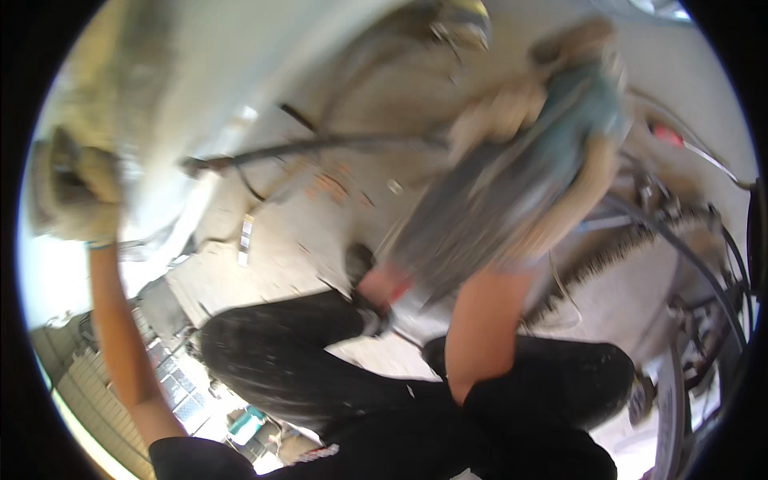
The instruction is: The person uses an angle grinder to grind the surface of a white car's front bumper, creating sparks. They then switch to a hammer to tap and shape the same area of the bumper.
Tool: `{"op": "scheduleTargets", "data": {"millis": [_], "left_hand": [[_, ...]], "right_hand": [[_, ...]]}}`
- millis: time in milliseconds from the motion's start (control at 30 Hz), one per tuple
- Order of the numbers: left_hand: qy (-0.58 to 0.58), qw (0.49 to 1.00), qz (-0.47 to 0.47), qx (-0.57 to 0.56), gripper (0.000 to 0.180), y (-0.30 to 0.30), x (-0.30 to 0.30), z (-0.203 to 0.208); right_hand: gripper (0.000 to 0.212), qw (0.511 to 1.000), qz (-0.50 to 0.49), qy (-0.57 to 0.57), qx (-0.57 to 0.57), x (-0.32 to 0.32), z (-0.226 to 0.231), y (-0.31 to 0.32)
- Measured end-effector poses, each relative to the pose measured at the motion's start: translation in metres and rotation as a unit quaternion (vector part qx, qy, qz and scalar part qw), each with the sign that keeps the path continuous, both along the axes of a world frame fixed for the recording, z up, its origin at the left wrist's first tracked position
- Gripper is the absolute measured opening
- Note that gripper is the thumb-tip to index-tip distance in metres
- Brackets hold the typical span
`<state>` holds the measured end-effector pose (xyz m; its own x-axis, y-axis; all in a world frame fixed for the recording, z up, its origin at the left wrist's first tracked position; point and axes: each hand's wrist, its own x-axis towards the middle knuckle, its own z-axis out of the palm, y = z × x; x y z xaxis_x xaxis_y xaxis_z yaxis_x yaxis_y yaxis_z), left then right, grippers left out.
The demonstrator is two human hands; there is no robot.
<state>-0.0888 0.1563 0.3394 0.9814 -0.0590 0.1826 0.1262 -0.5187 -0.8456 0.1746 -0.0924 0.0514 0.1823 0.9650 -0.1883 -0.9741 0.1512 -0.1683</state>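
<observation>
At the far left, my left hand (76, 196), in a pale work glove, is raised against a large white curved panel (216, 72). Its fingers look curled, but blur hides what they hold. My right hand (560, 212), gloved too, is closed along a bulky grey and teal tool (488, 208) with a red end, held above my knees. Motion smears this tool, so its exact kind does not show. A long dark bar (320, 146) runs leftward from near it toward the panel; whether the two are joined I cannot tell.
My bent knees in dark trousers (280, 340) are below. Reddish fragments (328, 186) and a striped strip (245, 240) lie on the pale floor. At right are a black hose (680, 248), a toothed dark strip (608, 260) and a red-handled tool (668, 134).
</observation>
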Motion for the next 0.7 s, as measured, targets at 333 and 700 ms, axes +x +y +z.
{"op": "scheduleTargets", "data": {"millis": [333, 700], "left_hand": [[-0.049, 0.998, 0.001, 0.046, 0.039, -0.007, -0.001, -0.039], [-0.056, 0.997, -0.041, 0.045, 0.038, -0.01, 0.024, -0.033]], "right_hand": [[0.065, 0.915, -0.017, -0.383, 0.129, -0.135, 0.047, 0.0], [0.047, 0.976, -0.087, -0.164, -0.114, -0.065, 0.036, 0.024]]}}
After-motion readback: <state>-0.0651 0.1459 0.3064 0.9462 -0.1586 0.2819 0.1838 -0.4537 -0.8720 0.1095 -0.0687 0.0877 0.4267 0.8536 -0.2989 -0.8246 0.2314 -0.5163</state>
